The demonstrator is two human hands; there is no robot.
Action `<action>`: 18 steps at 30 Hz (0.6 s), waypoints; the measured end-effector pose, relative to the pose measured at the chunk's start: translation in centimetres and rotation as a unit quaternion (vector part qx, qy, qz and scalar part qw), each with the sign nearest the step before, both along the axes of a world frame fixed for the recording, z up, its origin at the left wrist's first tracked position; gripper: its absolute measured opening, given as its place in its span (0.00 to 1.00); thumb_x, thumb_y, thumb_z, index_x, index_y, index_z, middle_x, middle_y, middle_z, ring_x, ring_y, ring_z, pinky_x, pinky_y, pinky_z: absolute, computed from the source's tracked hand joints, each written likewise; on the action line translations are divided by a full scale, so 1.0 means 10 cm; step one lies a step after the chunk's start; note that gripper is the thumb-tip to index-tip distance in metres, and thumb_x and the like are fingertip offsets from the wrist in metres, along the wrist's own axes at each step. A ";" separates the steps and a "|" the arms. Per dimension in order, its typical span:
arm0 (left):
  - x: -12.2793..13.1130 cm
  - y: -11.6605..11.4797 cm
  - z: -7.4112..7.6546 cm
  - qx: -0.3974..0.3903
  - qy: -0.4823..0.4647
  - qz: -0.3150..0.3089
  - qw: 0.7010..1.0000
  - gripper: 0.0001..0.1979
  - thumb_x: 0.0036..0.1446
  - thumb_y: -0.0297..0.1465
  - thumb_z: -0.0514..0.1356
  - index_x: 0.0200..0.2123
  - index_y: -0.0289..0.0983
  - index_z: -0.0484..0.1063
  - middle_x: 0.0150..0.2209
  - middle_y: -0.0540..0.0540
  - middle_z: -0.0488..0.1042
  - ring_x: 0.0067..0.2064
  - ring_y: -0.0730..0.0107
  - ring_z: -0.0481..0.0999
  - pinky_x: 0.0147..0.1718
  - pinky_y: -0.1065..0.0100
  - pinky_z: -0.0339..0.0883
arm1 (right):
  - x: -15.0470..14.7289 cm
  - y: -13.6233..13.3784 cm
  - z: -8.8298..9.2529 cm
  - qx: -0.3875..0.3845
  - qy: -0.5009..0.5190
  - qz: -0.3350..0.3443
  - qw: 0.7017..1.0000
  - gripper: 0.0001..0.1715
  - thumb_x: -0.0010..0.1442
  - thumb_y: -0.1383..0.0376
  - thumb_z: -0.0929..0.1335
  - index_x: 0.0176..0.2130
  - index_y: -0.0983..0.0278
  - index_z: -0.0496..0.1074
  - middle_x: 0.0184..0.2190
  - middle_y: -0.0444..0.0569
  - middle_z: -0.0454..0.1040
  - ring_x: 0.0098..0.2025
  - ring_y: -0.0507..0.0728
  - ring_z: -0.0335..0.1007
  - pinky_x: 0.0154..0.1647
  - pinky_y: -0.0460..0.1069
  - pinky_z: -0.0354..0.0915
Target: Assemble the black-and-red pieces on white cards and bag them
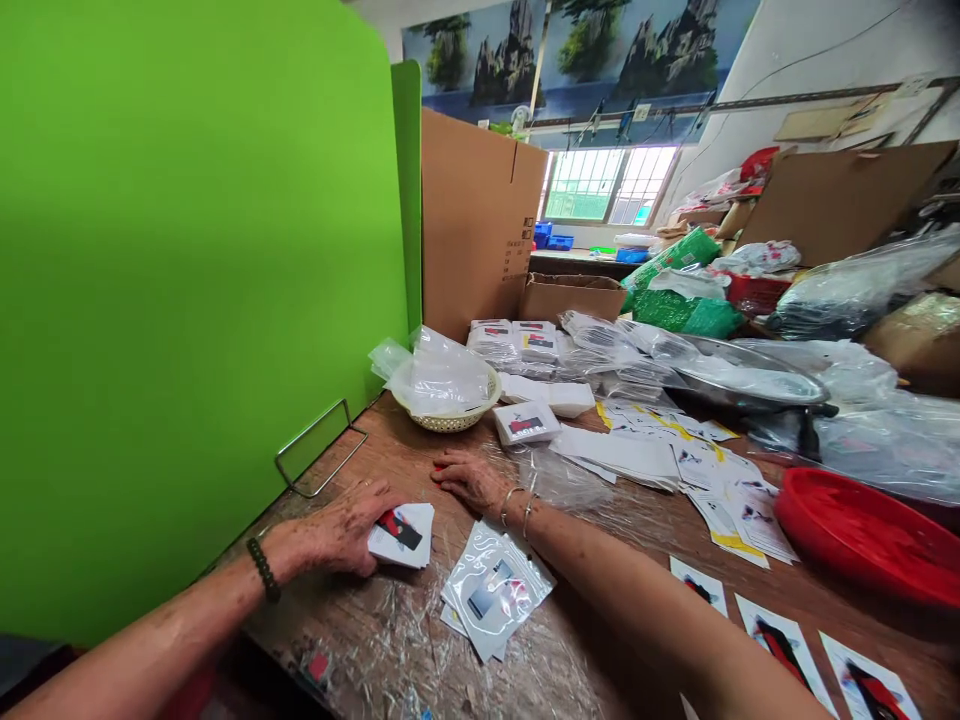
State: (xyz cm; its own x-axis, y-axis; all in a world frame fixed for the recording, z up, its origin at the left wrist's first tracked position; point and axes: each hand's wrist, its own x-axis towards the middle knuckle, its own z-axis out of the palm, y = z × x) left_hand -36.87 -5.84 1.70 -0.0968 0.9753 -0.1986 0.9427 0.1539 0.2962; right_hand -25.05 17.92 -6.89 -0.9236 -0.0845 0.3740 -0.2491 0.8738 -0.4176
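Card stack (405,537) within curled left hand (354,522); right hand (472,479) loosely bent, low at tabletop (397,450), any hold unclear.

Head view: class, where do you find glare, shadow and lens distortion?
Head view: white glare on the glossy packet near the right hand; head view: bright window, the outside washed pale; head view: shadow on the table beside the right forearm; head view: wide-angle stretching toward the edges.
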 end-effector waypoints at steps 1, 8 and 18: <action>0.00 0.00 0.01 0.000 0.000 -0.001 1.000 0.37 0.38 0.27 0.61 0.56 0.42 0.66 0.47 0.43 0.67 0.49 0.54 0.69 0.51 0.60 0.63 | 0.08 0.04 -0.01 -0.005 0.003 -0.003 1.000 0.15 0.67 0.65 0.63 0.45 0.62 0.78 0.51 0.54 0.75 0.56 0.57 0.68 0.62 0.56 0.59; 0.02 0.02 0.04 -0.013 0.004 0.006 1.000 0.39 0.35 0.27 0.62 0.57 0.41 0.66 0.47 0.43 0.67 0.50 0.54 0.68 0.51 0.60 0.62 | 0.62 0.23 0.03 -0.031 0.012 -0.051 0.998 0.15 0.67 0.64 0.63 0.43 0.61 0.79 0.49 0.54 0.76 0.54 0.57 0.70 0.57 0.55 0.65; 0.08 0.05 0.15 -0.054 0.050 0.010 0.997 0.42 0.36 0.33 0.67 0.60 0.42 0.64 0.48 0.43 0.68 0.51 0.51 0.68 0.53 0.56 0.60 | 0.91 0.16 0.07 0.004 -0.019 -0.112 0.993 0.16 0.65 0.68 0.63 0.45 0.62 0.79 0.50 0.54 0.76 0.52 0.59 0.71 0.54 0.54 0.67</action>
State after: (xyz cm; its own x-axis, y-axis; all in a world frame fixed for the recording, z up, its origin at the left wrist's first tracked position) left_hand -36.02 -5.32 3.21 -0.1396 0.9466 -0.2908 0.9632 0.1979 0.1819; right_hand -15.95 19.49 -6.20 -0.9331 0.1223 0.3382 -0.0316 0.9089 -0.4159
